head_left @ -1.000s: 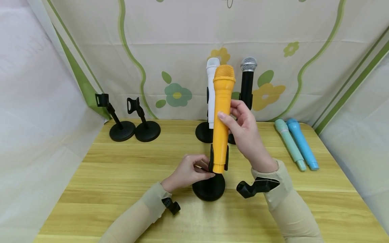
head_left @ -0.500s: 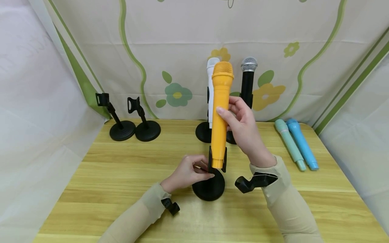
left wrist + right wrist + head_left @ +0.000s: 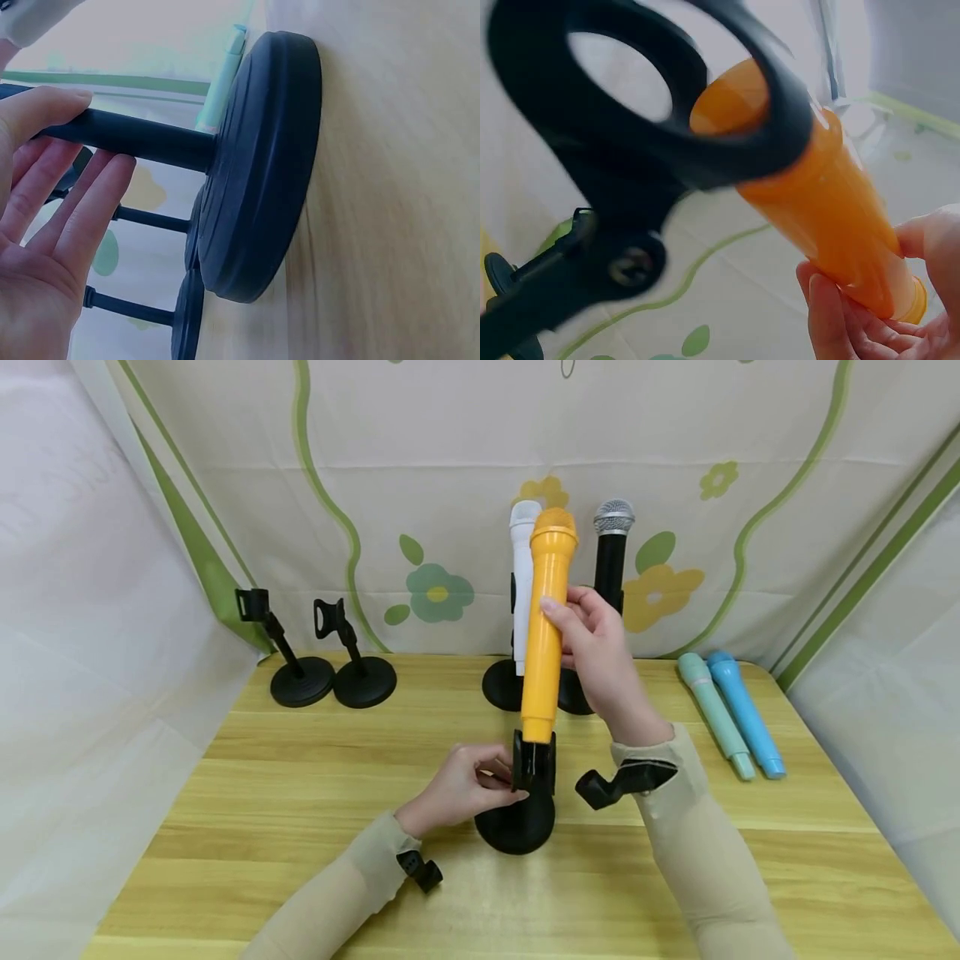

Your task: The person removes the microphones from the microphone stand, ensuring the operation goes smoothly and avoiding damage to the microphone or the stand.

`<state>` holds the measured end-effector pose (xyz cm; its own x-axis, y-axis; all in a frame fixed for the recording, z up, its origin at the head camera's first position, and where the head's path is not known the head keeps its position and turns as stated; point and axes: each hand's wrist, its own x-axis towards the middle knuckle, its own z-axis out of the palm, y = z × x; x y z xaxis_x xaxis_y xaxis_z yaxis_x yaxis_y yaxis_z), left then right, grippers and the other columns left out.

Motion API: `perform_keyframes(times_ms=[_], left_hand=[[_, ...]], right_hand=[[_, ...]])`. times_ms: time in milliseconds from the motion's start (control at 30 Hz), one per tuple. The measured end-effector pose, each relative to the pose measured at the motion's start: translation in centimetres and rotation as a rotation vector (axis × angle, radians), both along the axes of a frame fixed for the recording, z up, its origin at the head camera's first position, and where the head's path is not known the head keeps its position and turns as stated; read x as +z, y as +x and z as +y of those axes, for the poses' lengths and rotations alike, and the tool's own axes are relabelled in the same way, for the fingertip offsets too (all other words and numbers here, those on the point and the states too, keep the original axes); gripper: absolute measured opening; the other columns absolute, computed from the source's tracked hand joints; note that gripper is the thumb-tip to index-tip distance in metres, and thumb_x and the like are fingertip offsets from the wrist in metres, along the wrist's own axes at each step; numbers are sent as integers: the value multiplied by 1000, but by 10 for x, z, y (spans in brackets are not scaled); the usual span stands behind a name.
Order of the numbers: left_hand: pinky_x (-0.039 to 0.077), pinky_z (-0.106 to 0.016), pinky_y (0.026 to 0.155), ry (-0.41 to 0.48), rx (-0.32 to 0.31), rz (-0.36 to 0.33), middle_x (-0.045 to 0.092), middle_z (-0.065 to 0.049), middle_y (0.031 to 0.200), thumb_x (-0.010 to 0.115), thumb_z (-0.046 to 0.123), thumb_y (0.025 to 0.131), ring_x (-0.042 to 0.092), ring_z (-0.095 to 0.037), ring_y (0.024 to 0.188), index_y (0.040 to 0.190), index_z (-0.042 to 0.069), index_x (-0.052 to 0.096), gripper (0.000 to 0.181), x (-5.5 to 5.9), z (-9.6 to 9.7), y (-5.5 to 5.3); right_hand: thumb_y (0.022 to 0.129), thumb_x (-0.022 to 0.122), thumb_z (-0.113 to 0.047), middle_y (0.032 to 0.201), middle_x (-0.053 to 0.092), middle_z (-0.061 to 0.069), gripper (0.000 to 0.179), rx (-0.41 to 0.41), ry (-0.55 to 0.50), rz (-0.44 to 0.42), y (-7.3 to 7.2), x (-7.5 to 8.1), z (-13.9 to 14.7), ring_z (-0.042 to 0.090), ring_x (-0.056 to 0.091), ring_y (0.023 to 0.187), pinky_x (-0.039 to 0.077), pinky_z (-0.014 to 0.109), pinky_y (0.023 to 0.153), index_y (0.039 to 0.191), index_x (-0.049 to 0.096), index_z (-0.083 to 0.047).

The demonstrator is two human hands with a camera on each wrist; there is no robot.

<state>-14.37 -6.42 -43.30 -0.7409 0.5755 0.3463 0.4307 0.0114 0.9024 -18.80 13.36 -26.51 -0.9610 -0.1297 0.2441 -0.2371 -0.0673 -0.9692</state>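
Observation:
My right hand (image 3: 606, 656) grips a yellow-orange microphone (image 3: 546, 635) between thumb and fingers, its mesh head up and slightly tilted. The lower end of the microphone is at the upper opening of a black clip, as the right wrist view shows the clip ring (image 3: 622, 112) close in front of it. That clip tops a black microphone stand (image 3: 517, 827) near the middle of the table. My left hand (image 3: 463, 787) holds the stand's pole (image 3: 150, 142) low down, thumb on one side and fingers on the other. The round base rests on the table.
Behind stand a white microphone (image 3: 521, 593) and a black microphone (image 3: 612, 564) with a silver head, each on a stand. Two bare black stands (image 3: 302, 683) are at the back left. A mint microphone (image 3: 716, 714) and a blue microphone (image 3: 748, 718) lie at the right.
My right hand has moved upward with the yellow-orange microphone, whose lower end has slid from within the clip up to its top. My left hand and the stand have stayed in place.

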Motion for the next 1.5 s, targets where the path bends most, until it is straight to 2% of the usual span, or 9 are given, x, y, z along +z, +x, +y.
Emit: perform_keyframes(times_ms=[133,333,567,867,1000,1167,1500], left_hand=[[62,-35,72,-8,7,0,72,1,97,83,1,84,73,-14,85,99,14,71,23,-1,0,1],[62,-36,72,0,5,-10,72,1,97,83,-2,83,74,-15,84,98,14,71,25,0,1,2],[62,-35,72,-1,1,12,72,1,97,83,0,84,73,-14,84,101,13,72,24,1,1,2],[62,-35,71,5,-7,32,72,1,97,83,-1,84,73,-14,84,100,13,71,24,-1,1,0],[62,-34,71,-4,0,34,72,1,96,83,0,84,73,-13,84,100,13,71,24,-1,0,1],[62,-34,72,-10,8,22,71,0,96,83,1,84,73,-14,84,100,13,71,23,0,0,1],[62,-35,72,0,9,18,71,0,96,83,-1,84,73,-15,83,99,13,71,24,-1,-1,1]], right_hand=[[104,61,-30,113,59,18,43,4,-62,-71,-16,-4,4,25,68,85,60,30,70,133,50,-1],[103,63,-34,118,59,17,49,-23,-44,-119,-26,-15,12,36,66,99,60,32,76,136,50,0],[102,66,-32,116,61,16,51,-61,-22,-88,-20,-18,27,25,68,88,60,30,75,137,50,1],[99,70,-29,108,65,12,55,-97,-2,-84,-17,-28,53,17,68,74,59,25,68,140,51,3],[98,72,-27,107,71,7,52,-96,-15,-85,-15,-32,64,17,70,74,59,25,66,138,50,-1],[97,74,-26,108,75,3,42,-101,-54,-95,-13,-39,78,18,71,75,59,26,65,127,53,-4],[96,74,-19,113,74,8,38,-99,-119,-86,-4,-47,102,21,73,76,61,28,66,125,56,-2]])
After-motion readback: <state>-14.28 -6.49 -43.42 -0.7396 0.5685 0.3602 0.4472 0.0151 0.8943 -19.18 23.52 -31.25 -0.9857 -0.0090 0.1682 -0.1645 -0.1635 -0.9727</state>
